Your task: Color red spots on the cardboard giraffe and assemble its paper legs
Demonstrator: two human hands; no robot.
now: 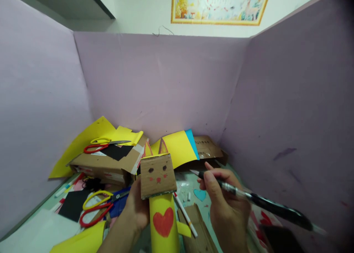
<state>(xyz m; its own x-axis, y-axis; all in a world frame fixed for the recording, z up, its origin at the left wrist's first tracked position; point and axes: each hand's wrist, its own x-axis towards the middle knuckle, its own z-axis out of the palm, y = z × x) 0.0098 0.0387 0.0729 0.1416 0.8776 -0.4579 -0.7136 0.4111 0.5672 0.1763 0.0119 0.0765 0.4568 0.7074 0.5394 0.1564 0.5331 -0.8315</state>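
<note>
My left hand (139,205) is closed around the side and back of a cardboard cat figure (158,176). Its square brown head has dark eyes, pink cheeks, a small red nose and pointed ears, and the yellow tube body (163,242) bears a red heart (163,222). My fingers behind it are hidden. To the right, my right hand (228,205) grips a black pen (265,204) between thumb and fingers, its tip pointing left toward the head but apart from it. A white marker (186,215) lies between the figure and my right hand.
Yellow-and-red scissors (96,205) lie at left beside black paper (74,205); another pair (101,145) rests on a cardboard box (102,168). Yellow sheets (179,146) lean at the back. A blue paper heart (199,194) and cardboard strip (200,231) lie on the table. Lilac panels (166,83) enclose it.
</note>
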